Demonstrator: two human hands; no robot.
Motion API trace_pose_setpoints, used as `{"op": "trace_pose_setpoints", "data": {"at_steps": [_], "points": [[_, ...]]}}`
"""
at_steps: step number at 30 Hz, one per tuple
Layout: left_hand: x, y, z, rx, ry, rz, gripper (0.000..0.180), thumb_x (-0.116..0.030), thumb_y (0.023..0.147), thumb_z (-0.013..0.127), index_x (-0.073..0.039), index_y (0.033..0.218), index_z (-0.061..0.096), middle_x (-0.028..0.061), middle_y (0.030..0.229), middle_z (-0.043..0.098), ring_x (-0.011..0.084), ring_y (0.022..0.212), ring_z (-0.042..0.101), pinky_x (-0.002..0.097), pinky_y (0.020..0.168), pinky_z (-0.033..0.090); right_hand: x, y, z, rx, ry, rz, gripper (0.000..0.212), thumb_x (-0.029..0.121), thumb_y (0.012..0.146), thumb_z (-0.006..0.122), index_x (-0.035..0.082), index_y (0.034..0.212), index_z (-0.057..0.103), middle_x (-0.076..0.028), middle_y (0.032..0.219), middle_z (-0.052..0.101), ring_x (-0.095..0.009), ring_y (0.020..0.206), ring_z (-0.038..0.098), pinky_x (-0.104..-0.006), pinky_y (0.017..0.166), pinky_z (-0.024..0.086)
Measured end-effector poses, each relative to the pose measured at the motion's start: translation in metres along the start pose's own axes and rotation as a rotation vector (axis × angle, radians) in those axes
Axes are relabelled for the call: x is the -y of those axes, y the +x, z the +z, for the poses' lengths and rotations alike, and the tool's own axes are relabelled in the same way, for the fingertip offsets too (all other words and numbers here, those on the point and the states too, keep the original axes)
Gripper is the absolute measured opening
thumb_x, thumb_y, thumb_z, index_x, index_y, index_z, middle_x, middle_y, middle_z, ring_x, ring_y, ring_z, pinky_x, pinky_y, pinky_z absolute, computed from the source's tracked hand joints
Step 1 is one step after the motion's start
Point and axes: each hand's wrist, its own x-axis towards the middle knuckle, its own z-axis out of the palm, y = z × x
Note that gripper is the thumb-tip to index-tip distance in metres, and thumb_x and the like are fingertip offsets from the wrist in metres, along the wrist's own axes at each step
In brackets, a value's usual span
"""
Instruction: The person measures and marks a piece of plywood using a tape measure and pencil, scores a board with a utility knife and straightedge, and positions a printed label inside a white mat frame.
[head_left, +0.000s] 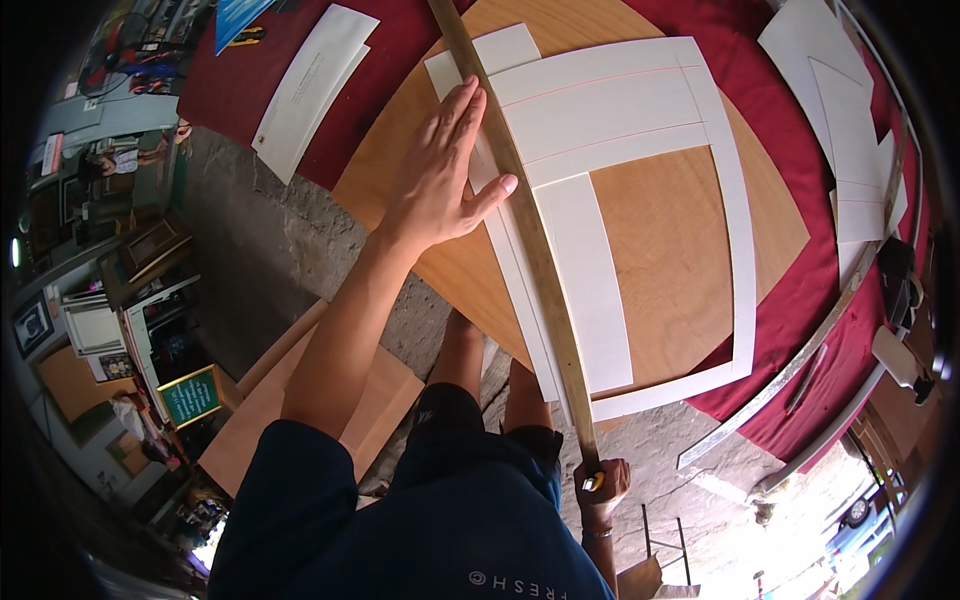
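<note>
My left hand (440, 170) lies with fingers stretched out along a long wooden straightedge (540, 255), its thumb resting on top of the strip. Under the straightedge is a white mat board frame (610, 75) with thin red lines and a large rectangular opening. A separate white strip of board (585, 280) lies along the straightedge inside that opening. At the straightedge's near end, my right hand (606, 492) is closed round a small utility knife (595, 481), of which a yellow part shows. Its blade is not visible.
A wooden board (665, 250) lies under the mat board, over a red cloth (790, 230). White sheets (315, 85) lie at the far left, more boards (835, 110) at the far right. Near the right edge are a long worn strip (780, 385) and a metal rail (820, 450).
</note>
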Motion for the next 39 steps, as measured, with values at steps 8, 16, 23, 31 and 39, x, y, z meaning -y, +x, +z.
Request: {"op": "trace_pose_setpoints", "data": {"at_steps": [8, 16, 23, 31, 39], "points": [[0.000, 0.000, 0.001, -0.011, -0.015, -0.007, 0.091, -0.050, 0.094, 0.060, 0.011, 0.152, 0.025, 0.0270, 0.160, 0.027, 0.0374, 0.148, 0.030, 0.0470, 0.117, 0.030, 0.007, 0.013, 0.002, 0.027, -0.047, 0.041, 0.026, 0.007, 0.073, 0.075, 0.007, 0.088, 0.055, -0.010, 0.072, 0.054, -0.032, 0.066, 0.056, -0.0448, 0.064, 0.046], [0.006, 0.001, 0.003, -0.033, -0.033, 0.027, 0.093, -0.051, 0.092, 0.062, 0.012, 0.151, 0.026, 0.0279, 0.159, 0.028, 0.0408, 0.146, 0.032, 0.0484, 0.117, 0.031, 0.034, 0.051, 0.006, 0.093, -0.050, -0.028, 0.032, 0.006, 0.078, 0.070, 0.004, 0.109, 0.063, -0.010, 0.076, 0.058, -0.029, 0.071, 0.059, -0.0438, 0.072, 0.046], [0.011, -0.003, 0.013, -0.027, -0.039, 0.062, 0.096, -0.051, 0.091, 0.064, 0.014, 0.150, 0.026, 0.0327, 0.157, 0.027, 0.0449, 0.145, 0.031, 0.0513, 0.117, 0.029, 0.020, 0.044, 0.007, 0.108, -0.037, -0.063, 0.034, 0.010, 0.081, 0.068, -0.002, 0.112, 0.062, -0.015, 0.081, 0.060, -0.032, 0.074, 0.059, -0.0460, 0.072, 0.046], [0.011, 0.006, 0.014, -0.035, -0.018, 0.092, 0.093, -0.047, 0.094, 0.061, 0.009, 0.155, 0.016, 0.0335, 0.160, 0.019, 0.0472, 0.148, 0.025, 0.0588, 0.118, 0.022, 0.022, 0.046, 0.001, 0.127, -0.020, -0.054, 0.035, 0.003, 0.081, 0.069, -0.006, 0.113, 0.061, -0.016, 0.083, 0.059, -0.033, 0.072, 0.059, -0.0466, 0.071, 0.048], [0.013, 0.002, 0.015, -0.011, -0.065, 0.105, 0.093, -0.045, 0.094, 0.062, 0.009, 0.154, 0.018, 0.0359, 0.158, 0.021, 0.0507, 0.145, 0.026, 0.0579, 0.118, 0.024, 0.027, 0.059, 0.005, 0.095, -0.012, -0.084, 0.027, 0.007, 0.085, 0.066, -0.006, 0.108, 0.061, -0.015, 0.080, 0.057, -0.032, 0.068, 0.056, -0.0456, 0.066, 0.045]]}}
